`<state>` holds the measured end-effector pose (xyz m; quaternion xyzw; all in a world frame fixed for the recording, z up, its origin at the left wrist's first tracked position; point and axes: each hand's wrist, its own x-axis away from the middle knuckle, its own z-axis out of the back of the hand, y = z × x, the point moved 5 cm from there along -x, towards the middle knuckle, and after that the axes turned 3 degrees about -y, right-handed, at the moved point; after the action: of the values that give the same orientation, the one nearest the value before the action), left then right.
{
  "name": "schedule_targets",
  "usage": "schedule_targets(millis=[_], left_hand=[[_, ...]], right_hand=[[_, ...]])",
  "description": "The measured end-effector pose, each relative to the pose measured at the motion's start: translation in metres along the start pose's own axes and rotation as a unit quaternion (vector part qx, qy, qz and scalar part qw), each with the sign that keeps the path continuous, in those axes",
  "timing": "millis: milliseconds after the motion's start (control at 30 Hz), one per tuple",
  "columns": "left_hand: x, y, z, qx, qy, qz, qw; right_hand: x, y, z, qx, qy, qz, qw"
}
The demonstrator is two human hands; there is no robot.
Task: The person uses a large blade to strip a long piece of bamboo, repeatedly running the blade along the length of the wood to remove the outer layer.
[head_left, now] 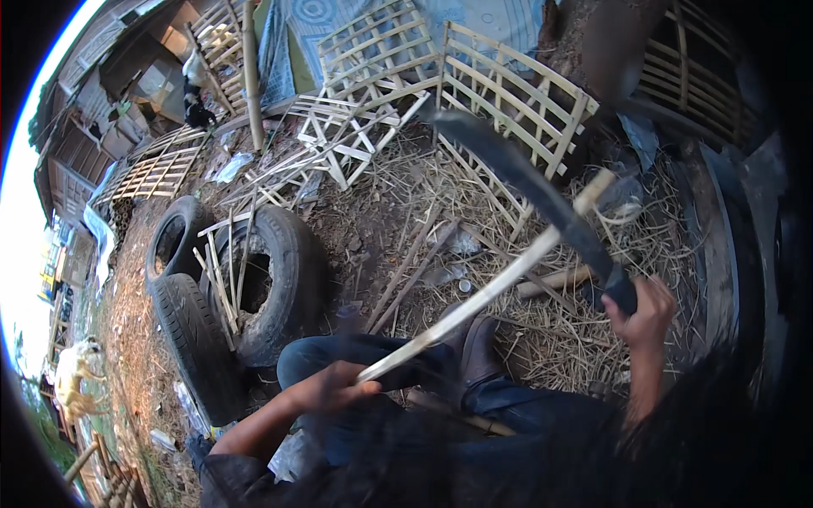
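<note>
Dark blue, denim-like trousers (315,361) are worn with dull brown, round-toed shoes (481,349); a nearly black fabric left sleeve (241,481) ends short, leaving the left forearm (261,422) bare.

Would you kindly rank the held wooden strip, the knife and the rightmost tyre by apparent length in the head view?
1. Wooden strip, in the left hand
2. Knife, in the right hand; only somewhat shorter
3. Rightmost tyre, clearly shortest

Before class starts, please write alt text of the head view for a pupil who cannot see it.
A person's right hand grips a long dark knife, its blade seen across a pale strip in the left hand. Around are tyres, slatted panels and scattered scraps.
</note>
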<state>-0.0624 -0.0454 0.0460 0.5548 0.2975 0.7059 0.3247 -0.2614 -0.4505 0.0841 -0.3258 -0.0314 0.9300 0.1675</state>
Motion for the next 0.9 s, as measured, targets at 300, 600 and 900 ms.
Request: schedule_targets(millis=[300,600,900], left_hand=[[-0.001,-0.009,0.009,-0.046,0.028,0.078,0.995],[0.006,0.013,0.005,0.007,0.016,0.014,1.000],[0.002,0.009,0.016,-0.021,0.038,-0.013,0.999]], right_hand=[[0.008,-0.025,-0.018,-0.073,-0.037,0.092,0.992],[0.004,0.005,-0.025,-0.012,-0.015,0.012,1.000],[0.001,0.024,-0.031,-0.005,-0.049,-0.054,0.997]])
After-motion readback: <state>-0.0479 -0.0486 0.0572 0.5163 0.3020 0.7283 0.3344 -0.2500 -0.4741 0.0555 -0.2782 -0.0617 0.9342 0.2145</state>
